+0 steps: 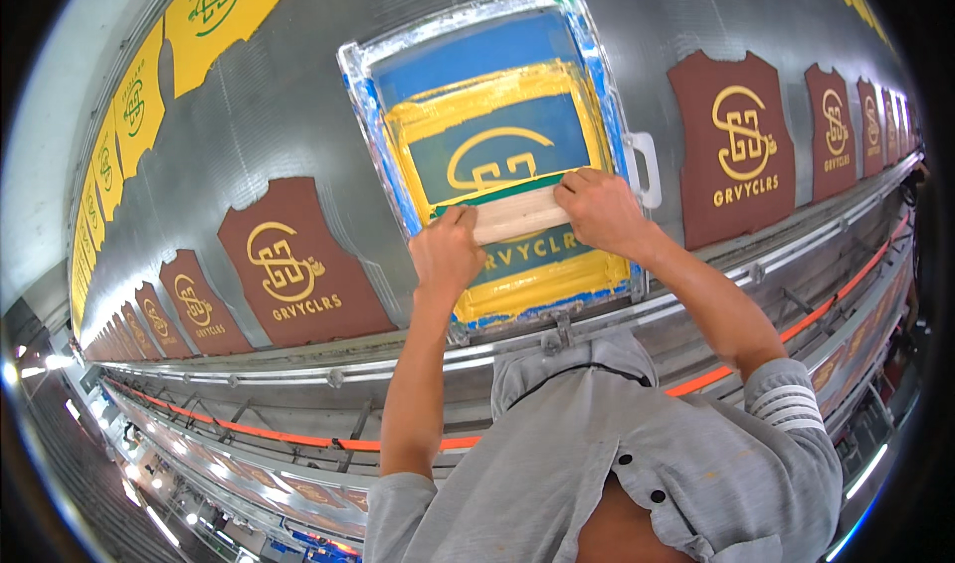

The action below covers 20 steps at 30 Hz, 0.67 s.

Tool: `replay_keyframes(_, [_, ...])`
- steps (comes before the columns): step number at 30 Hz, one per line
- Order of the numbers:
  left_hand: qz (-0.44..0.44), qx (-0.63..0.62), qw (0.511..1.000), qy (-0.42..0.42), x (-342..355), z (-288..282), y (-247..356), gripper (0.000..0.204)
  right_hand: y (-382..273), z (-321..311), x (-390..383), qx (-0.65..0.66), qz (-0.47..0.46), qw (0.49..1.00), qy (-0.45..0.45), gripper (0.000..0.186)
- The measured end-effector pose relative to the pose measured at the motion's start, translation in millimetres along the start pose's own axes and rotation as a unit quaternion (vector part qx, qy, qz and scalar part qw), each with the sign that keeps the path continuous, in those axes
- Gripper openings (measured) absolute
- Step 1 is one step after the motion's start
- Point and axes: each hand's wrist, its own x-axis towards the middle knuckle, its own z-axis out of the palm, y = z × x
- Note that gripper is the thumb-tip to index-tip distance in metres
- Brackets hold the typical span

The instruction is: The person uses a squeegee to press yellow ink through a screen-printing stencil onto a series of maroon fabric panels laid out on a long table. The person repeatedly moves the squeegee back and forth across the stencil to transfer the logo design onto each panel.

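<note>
A screen printing frame (477,28) lies flat on the long table, its mesh blue with yellow ink smeared around a logo stencil. Across the middle of the mesh rests a squeegee (517,214) with a pale wooden handle and a green blade edge. My left hand (448,253) is closed around its left end. My right hand (600,208) grips the other end, fingers bent over the wood. The squeegee covers the middle of the stencil, with parts of the logo showing above and below. On the frame's right side sits a white handle (645,169).
Maroon shirt panels with yellow prints lie along the near side, one to the left (298,265) and one to the right (736,145), with others beyond. Yellow panels (224,26) line the far side. A metal rail (398,356) and an orange strip (696,379) run along the near edge.
</note>
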Motion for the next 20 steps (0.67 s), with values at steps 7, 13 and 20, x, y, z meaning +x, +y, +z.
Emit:
replay_keyframes(7, [-0.009, -0.026, 1.0, 0.012, -107, 34, 36, 0.043, -46, 29, -98, 0.028, 0.005, 1.0, -0.005, 0.012])
replay_keyframes(13, [0.009, 0.024, 1.0, 0.003, -117, 32, 41, 0.043, -55, 25, -116, 0.067, 0.021, 0.997, -0.021, 0.028])
replay_keyframes(20, [-0.004, 0.097, 0.994, -0.056, -108, 36, 58, 0.047, 41, 10, -66, 0.147, 0.284, 0.919, 0.232, 0.068])
